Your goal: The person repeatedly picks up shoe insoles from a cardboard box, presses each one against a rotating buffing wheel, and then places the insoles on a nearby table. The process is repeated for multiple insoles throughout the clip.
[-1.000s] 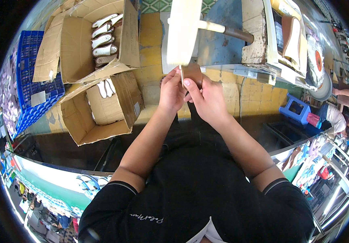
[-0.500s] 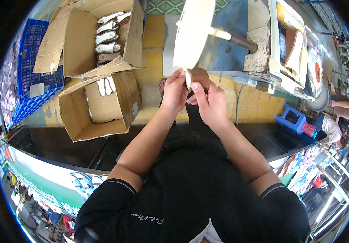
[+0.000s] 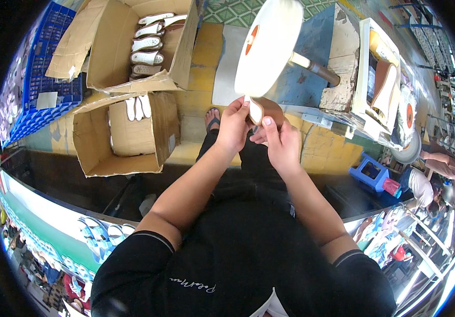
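Head view: white wheel (image 3: 271, 47) is standing twelve o'clock from sole (image 3: 270, 109).
Left grip (image 3: 233, 127): is pinching sole.
Right grip (image 3: 283, 143): is clasping sole.

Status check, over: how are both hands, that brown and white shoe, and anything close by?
Left hand and right hand: both gripping. Curved brown and white shoe: held between them. Large round white wheel: by shoe's far edge, contact unclear.
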`<control>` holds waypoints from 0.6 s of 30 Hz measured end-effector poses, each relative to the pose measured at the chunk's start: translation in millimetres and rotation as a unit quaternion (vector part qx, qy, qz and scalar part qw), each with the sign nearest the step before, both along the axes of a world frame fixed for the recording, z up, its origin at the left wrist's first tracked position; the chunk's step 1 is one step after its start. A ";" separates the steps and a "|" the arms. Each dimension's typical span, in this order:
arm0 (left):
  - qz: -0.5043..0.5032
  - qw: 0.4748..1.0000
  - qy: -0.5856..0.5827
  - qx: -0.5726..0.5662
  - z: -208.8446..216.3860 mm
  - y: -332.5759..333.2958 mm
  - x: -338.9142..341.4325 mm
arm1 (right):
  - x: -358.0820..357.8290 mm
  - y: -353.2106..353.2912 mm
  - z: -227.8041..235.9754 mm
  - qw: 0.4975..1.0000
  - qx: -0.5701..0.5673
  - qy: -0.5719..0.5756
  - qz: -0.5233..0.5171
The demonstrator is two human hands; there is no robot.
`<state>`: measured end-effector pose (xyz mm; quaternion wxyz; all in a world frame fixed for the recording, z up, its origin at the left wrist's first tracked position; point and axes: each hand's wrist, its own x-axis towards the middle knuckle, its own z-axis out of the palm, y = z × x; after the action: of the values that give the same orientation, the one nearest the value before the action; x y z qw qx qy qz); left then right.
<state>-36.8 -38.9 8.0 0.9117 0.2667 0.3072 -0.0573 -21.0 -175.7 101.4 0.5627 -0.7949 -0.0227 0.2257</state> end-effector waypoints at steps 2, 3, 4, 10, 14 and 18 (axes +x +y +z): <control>-0.020 1.000 0.012 0.012 -1.8 6.8 3.8 | 1.4 0.6 -3.7 1.000 0.028 -0.010 0.002; -0.018 1.000 -0.017 0.010 0.1 8.0 3.6 | 1.5 0.3 -3.5 0.999 0.033 -0.008 -0.001; -0.020 0.999 -0.025 0.009 3.5 8.5 2.3 | 0.6 -0.9 -1.9 0.999 0.043 -0.007 -0.005; -0.024 0.999 -0.009 0.021 38.7 -2.1 -27.1 | -18.5 -22.8 20.6 0.999 0.049 -0.004 0.024; -0.025 0.999 -0.036 0.029 49.4 -5.5 -48.8 | -44.2 -38.7 33.3 0.996 0.081 -0.019 0.041; -0.031 0.994 -0.106 0.019 58.0 -3.8 -73.4 | -67.0 -51.3 52.3 0.991 0.077 -0.079 0.075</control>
<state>-110.2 -42.7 66.0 0.9318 0.2977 0.2012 -0.0516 -88.0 -227.1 153.7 0.6004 -0.7604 -0.1439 0.2017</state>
